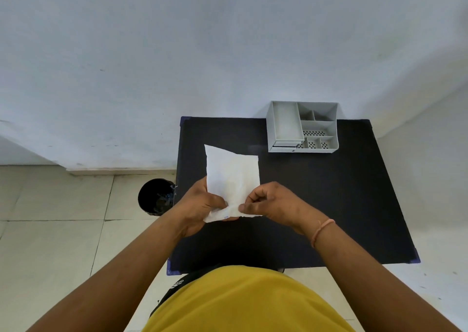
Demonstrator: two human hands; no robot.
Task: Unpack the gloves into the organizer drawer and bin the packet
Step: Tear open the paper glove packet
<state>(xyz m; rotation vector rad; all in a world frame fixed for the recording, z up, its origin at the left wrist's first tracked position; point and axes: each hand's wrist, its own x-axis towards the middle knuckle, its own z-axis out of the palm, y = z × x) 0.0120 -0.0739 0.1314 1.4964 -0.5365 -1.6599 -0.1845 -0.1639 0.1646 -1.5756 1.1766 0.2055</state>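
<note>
A black bench (342, 205) stands by a white wall. Both hands, left hand (200, 205) and right hand (273, 205), pinch the white packet (233, 177) (near edge) above it. The grey organizer (302, 127) sits far right; a black bin (156, 197) waits on the floor.

white packet (233, 177), black table (329, 192), grey organizer (302, 126)

Black table (329, 205) against pale wall (177, 53) (tiled floor (50, 243) below)

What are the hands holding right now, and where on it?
Both hands, left hand and right hand, pinch the white packet at its near edge, fingers close together at the middle.
</note>
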